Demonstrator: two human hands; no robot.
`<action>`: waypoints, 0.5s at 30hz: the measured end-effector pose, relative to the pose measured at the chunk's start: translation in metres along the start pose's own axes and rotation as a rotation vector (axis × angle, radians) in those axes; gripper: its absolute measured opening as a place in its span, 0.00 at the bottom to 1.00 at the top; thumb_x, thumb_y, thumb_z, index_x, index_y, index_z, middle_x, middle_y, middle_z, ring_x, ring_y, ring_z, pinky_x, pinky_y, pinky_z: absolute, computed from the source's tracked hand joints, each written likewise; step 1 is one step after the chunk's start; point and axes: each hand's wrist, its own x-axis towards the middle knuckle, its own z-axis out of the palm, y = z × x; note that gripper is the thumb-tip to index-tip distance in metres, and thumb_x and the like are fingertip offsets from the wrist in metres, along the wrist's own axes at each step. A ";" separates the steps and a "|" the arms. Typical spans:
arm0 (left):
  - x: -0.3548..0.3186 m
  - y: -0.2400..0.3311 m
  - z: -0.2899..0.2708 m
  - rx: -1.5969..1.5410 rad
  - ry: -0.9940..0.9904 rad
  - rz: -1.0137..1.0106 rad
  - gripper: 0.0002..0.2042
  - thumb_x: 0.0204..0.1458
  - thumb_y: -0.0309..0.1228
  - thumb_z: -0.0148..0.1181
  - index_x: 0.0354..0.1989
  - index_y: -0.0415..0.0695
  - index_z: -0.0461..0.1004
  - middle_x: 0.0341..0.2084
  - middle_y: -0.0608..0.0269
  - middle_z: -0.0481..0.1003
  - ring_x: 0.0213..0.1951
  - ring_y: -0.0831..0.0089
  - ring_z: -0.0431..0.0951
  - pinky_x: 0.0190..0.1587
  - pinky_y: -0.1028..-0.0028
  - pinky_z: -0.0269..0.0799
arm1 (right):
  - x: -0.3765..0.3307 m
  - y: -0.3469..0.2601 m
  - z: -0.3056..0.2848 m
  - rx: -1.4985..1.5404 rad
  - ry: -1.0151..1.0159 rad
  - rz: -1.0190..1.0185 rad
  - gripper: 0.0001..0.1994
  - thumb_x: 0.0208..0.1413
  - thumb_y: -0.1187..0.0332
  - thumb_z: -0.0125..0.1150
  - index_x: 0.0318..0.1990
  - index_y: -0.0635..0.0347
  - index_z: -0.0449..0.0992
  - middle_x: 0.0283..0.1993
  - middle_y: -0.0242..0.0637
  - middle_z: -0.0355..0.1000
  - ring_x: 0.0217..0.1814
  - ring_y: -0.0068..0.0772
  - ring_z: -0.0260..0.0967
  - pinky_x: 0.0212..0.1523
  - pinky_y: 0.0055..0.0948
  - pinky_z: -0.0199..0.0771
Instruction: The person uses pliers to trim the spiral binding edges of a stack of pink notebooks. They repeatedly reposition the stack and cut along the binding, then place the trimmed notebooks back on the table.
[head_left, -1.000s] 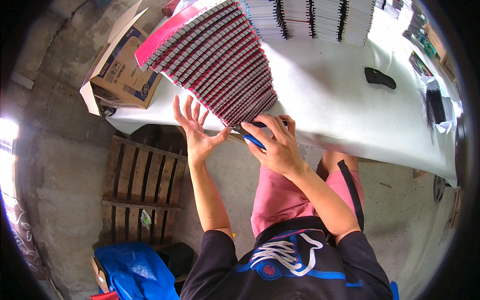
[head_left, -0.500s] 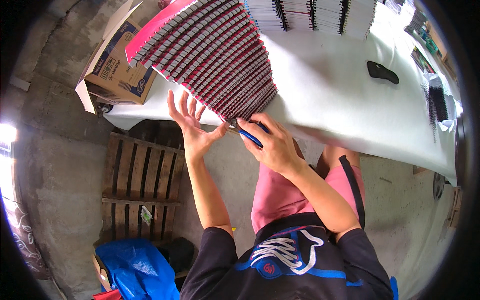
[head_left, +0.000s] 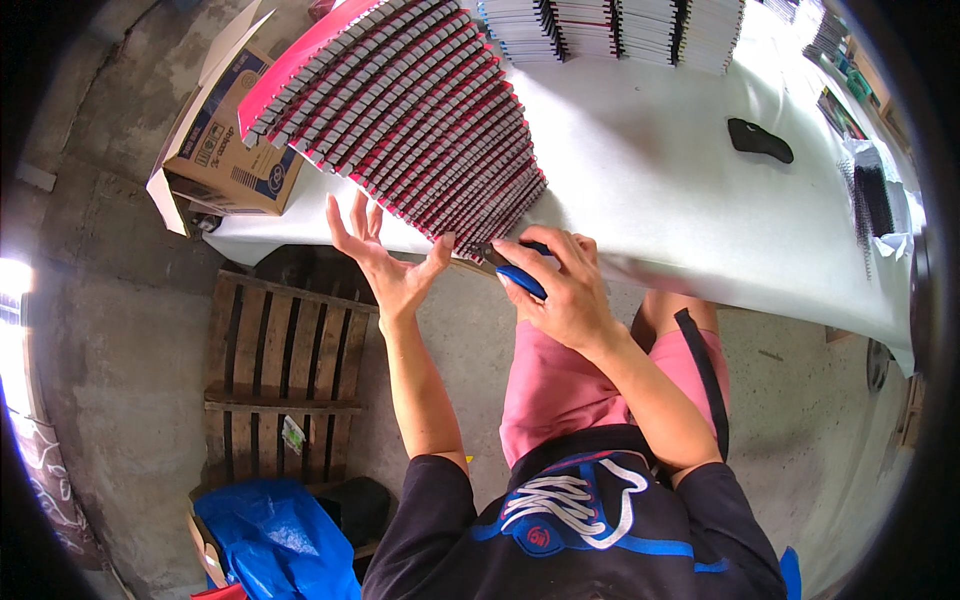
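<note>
A tall stack of spiral-bound notebooks (head_left: 420, 130) with pink-red covers stands at the table's near edge, its rows of dark binding coils facing me. My right hand (head_left: 568, 290) is closed round a pair of blue-handled pliers (head_left: 524, 280). The pliers' dark jaws are by the lower corner of the stack, at the end of a coil; whether they grip the wire is too small to tell. My left hand (head_left: 395, 270) has its fingers spread, with the thumb tip at the stack's lower edge and the other fingers beside its left side. It holds nothing.
More bound books (head_left: 610, 30) stand in piles at the back of the white-covered table (head_left: 640, 180). A black object (head_left: 760, 140) and a bundle of black coils (head_left: 875, 200) lie to the right. On the left are an open cardboard box (head_left: 225, 150), a wooden pallet (head_left: 285, 370) and a blue bag (head_left: 280, 540).
My right hand and the pliers have shifted slightly right, away from the stack's corner. The left hand has moved a little left and down, still spread. The view has shifted a little.
</note>
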 end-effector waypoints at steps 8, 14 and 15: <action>0.001 -0.008 -0.014 -0.136 -0.097 -0.012 0.63 0.26 0.42 0.78 0.66 0.49 0.31 0.59 0.37 0.52 0.62 0.50 0.56 0.63 0.52 0.52 | 0.006 -0.006 0.001 -0.005 0.024 -0.022 0.24 0.41 0.65 0.67 0.51 0.43 0.72 0.45 0.29 0.64 0.45 0.28 0.65 0.48 0.39 0.55; 0.001 -0.001 -0.010 -0.160 -0.103 -0.058 0.62 0.27 0.37 0.75 0.66 0.50 0.29 0.60 0.39 0.51 0.62 0.50 0.56 0.63 0.53 0.51 | 0.011 -0.011 0.008 -0.020 0.029 -0.027 0.25 0.41 0.65 0.68 0.51 0.43 0.72 0.46 0.30 0.64 0.47 0.29 0.64 0.51 0.42 0.54; 0.001 -0.001 -0.009 -0.169 -0.101 -0.049 0.62 0.27 0.36 0.75 0.66 0.50 0.29 0.60 0.39 0.51 0.62 0.50 0.56 0.62 0.53 0.51 | 0.012 -0.011 0.009 -0.021 0.027 -0.030 0.25 0.41 0.65 0.68 0.51 0.43 0.72 0.46 0.30 0.64 0.47 0.29 0.64 0.51 0.42 0.54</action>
